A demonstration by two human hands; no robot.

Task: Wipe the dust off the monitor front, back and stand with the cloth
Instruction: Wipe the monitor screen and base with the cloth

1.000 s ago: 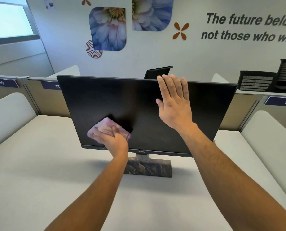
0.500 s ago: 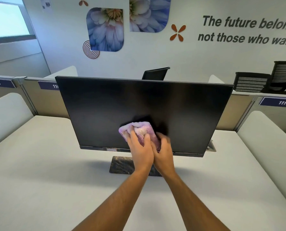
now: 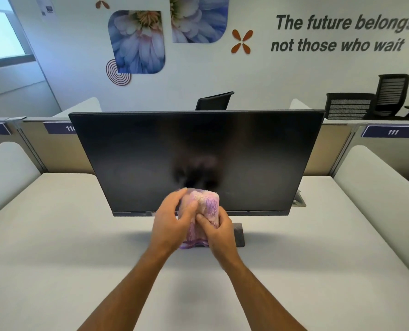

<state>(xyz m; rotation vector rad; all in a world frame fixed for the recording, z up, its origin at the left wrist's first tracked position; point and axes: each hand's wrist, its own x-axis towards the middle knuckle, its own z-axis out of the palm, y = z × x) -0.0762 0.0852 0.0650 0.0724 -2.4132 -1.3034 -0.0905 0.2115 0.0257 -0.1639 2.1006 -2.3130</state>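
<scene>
A black monitor [image 3: 198, 151] stands facing me in the middle of the white desk [image 3: 67, 235], its screen dark. Part of its dark stone-patterned stand base [image 3: 238, 235] shows to the right of my hands. Both hands hold a bunched pink and purple cloth [image 3: 204, 206] in front of the screen's lower edge, off the glass. My left hand [image 3: 172, 223] grips the cloth's left side. My right hand [image 3: 219, 231] pinches its right side with thumb and fingers.
Beige partitions with number plates, one reading 111 [image 3: 393, 132], run behind the desk. White curved dividers [image 3: 7, 168] flank it left and right. Black office chairs [image 3: 370, 101] stand at the back right, and one chair back [image 3: 214, 101] rises behind the monitor.
My left hand wiped the cloth rightward along the lower screen. My right hand came down off the top edge and joined it. Both hands have now drawn the cloth down off the screen.
</scene>
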